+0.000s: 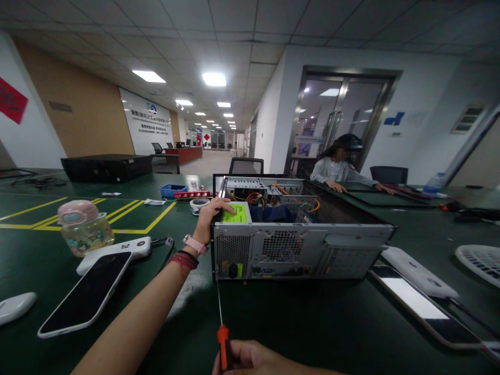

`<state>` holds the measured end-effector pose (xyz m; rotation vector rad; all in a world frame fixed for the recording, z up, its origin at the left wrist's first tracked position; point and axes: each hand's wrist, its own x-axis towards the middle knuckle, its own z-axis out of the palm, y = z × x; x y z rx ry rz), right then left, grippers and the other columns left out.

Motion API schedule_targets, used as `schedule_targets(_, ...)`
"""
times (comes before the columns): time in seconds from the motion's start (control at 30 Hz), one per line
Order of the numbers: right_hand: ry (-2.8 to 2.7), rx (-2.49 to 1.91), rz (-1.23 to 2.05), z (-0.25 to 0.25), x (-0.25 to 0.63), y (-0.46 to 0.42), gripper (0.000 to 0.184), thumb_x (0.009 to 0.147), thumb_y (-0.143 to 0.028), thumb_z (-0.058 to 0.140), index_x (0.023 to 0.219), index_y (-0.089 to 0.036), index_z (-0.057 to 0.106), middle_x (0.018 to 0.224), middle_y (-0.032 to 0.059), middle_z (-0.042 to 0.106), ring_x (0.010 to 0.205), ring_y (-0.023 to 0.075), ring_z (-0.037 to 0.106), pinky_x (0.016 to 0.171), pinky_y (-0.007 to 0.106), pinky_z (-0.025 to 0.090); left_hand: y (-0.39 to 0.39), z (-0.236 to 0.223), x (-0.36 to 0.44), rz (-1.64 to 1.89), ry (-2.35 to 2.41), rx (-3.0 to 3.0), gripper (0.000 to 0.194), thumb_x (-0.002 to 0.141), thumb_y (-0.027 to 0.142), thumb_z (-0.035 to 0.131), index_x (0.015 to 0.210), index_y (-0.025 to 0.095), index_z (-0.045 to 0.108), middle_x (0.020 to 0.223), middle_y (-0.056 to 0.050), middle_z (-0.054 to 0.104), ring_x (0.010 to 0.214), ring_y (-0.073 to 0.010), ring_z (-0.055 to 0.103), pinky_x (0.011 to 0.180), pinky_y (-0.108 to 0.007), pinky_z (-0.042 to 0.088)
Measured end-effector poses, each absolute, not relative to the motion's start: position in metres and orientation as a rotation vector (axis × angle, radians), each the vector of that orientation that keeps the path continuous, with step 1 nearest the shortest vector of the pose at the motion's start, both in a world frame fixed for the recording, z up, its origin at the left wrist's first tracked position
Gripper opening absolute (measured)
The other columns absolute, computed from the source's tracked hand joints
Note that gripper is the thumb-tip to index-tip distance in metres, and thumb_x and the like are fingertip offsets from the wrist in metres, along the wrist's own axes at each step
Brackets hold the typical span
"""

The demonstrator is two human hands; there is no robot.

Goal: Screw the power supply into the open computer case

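An open desktop computer case (353,240) lies on its side on the green table, its rear panel facing me. My left hand (213,210) grips the case's near left corner, fingers over the power supply (239,213) with its bright green label. At the bottom of the view, my right hand (253,359) is closed round the handle of an orange-and-black screwdriver (223,341). Its thin shaft points up and away, the tip at the rear panel's lower left corner. Whether the tip sits in a screw is too small to tell. Cables show inside the case.
Left are a cup (84,229), a phone (88,294) and a white power bank (136,247). Behind stand a blue tray (172,190) and a tape roll (199,203). Another phone (422,302) lies right. Across the table sits another person (336,169), hands on a black panel (385,198).
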<state>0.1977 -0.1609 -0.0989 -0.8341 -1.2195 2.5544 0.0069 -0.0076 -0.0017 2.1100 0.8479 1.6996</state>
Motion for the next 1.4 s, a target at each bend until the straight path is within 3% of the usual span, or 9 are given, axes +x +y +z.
schedule_targets(0.13,-1.217,-0.82,2.561,-0.097,0.198,-0.161,0.058,0.05,-0.036,0.09,0.094,-0.009,0.064,0.089,0.0005,0.064,0.076,0.0017,0.061,0.075,0.015,0.042,-0.009,-0.001,0.007,1.69,0.881,2.108,0.039,0.08,0.011,0.031,0.076,0.014,0.07,0.095,-0.013,0.069,0.109,-0.0265,0.057,0.108,-0.042,0.036)
schedule_targets(0.3,-1.226,-0.774,2.538,-0.103,0.2,-0.159,0.05,0.059,-0.03,0.087,0.099,-0.008,0.065,0.09,0.0013,0.064,0.076,0.0017,0.061,0.073,0.014,0.043,-0.009,0.001,0.008,1.696,0.911,2.086,0.039,0.081,0.012,0.031,0.074,0.015,0.069,0.094,-0.012,0.07,0.108,-0.0261,0.058,0.107,-0.041,0.037)
schedule_targets(0.5,-1.212,-0.807,2.524,-0.112,0.196,-0.159,0.062,0.051,-0.027,0.09,0.105,-0.009,0.064,0.093,0.0013,0.064,0.075,0.0016,0.061,0.07,0.013,0.044,-0.008,0.0,0.008,1.703,0.889,2.096,0.039,0.08,0.013,0.031,0.075,0.014,0.07,0.096,-0.013,0.069,0.108,-0.0265,0.058,0.106,-0.04,0.037)
schedule_targets(0.77,-1.08,-1.019,2.575,-0.085,0.195,-0.161,0.063,0.034,-0.031,0.093,0.084,-0.008,0.062,0.076,-0.0031,0.061,0.063,0.0007,0.057,0.067,0.013,0.042,-0.007,-0.001,0.006,1.702,0.862,2.097,0.039,0.08,0.013,0.031,0.075,0.013,0.069,0.095,-0.013,0.069,0.108,-0.0264,0.057,0.104,-0.039,0.037)
schedule_targets(1.03,-1.196,-0.827,2.549,-0.109,0.197,-0.157,0.061,0.052,-0.03,0.09,0.103,-0.009,0.065,0.093,0.0014,0.064,0.076,0.0018,0.06,0.075,0.015,0.042,-0.01,0.0,0.008,1.718,0.865,2.114,0.038,0.082,0.017,0.033,0.075,0.014,0.07,0.094,-0.012,0.07,0.109,-0.0269,0.057,0.104,-0.04,0.037)
schedule_targets(1.27,-1.254,-0.741,2.559,-0.105,0.192,-0.162,0.06,0.053,-0.035,0.089,0.101,-0.008,0.064,0.094,0.0034,0.065,0.079,0.0035,0.06,0.078,0.017,0.043,-0.011,0.001,0.007,1.686,0.896,2.117,0.04,0.082,0.015,0.031,0.077,0.014,0.07,0.099,-0.013,0.071,0.112,-0.0266,0.057,0.109,-0.041,0.035)
schedule_targets(1.4,-1.273,-0.603,2.592,-0.107,0.19,-0.16,0.054,0.061,-0.035,0.086,0.103,-0.01,0.063,0.1,0.0038,0.065,0.088,0.006,0.062,0.085,0.02,0.043,-0.011,0.001,0.008,1.687,0.935,2.098,0.039,0.082,0.016,0.03,0.075,0.014,0.069,0.1,-0.013,0.071,0.112,-0.0264,0.057,0.108,-0.04,0.035)
